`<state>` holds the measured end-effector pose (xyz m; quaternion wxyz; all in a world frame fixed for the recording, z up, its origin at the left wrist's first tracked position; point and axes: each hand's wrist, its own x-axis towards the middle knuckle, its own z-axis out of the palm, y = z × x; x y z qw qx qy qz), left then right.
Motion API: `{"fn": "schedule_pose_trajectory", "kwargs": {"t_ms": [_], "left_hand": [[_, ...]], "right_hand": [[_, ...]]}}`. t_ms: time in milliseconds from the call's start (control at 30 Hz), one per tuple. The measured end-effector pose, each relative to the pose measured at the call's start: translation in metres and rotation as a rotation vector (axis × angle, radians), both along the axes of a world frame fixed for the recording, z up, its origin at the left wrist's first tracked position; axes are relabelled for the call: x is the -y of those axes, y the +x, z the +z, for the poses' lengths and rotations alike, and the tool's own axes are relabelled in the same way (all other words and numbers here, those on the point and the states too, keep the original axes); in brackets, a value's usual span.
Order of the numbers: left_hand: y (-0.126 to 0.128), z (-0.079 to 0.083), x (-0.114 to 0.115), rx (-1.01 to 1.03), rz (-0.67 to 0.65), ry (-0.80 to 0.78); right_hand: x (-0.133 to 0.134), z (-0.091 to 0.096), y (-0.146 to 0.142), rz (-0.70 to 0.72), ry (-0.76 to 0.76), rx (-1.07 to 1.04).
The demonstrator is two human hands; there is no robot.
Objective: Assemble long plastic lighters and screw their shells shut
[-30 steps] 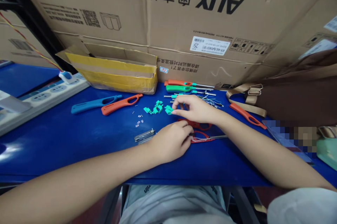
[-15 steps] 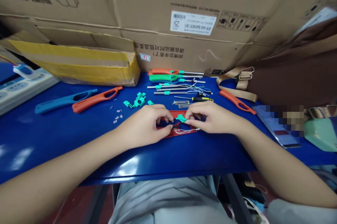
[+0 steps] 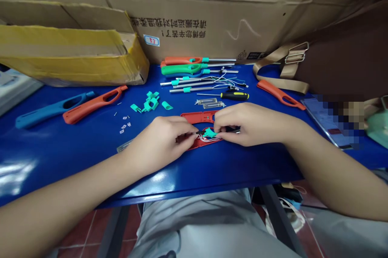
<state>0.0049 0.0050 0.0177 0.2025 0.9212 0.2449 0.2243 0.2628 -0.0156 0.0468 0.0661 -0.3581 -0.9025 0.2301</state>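
My right hand pinches a small teal trigger piece above the nearer red lighter shell half. Thumb and index finger of my left hand close on a small black part beside the teal piece. White wires run from it along that shell half. The metal tube pokes out past my right fingers. Just behind lies the other red shell half, partly covered by my right hand. How the teal piece sits in the shell is hidden by my fingers.
Several teal pieces lie left of centre. Behind my hands are two clear tubes, a screwdriver, metal rods with wires and a green lighter. Blue and orange shells lie left, a phone right.
The teal piece has come down to the nearer shell half, beside the black part. My left fingertips have closed on that part. The camera view has tilted downward.
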Motion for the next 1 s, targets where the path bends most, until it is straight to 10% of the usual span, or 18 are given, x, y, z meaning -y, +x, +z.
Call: {"fn": "schedule_pose_trajectory", "kwargs": {"t_ms": [533, 1000], "left_hand": [[0.002, 0.0, 0.003, 0.0, 0.048, -0.052], [0.003, 0.0, 0.004, -0.025, 0.063, -0.181]], "right_hand": [[-0.003, 0.004, 0.0, -0.273, -0.694, -0.218], [0.004, 0.014, 0.004, -0.116, -0.41, -0.063]]}}
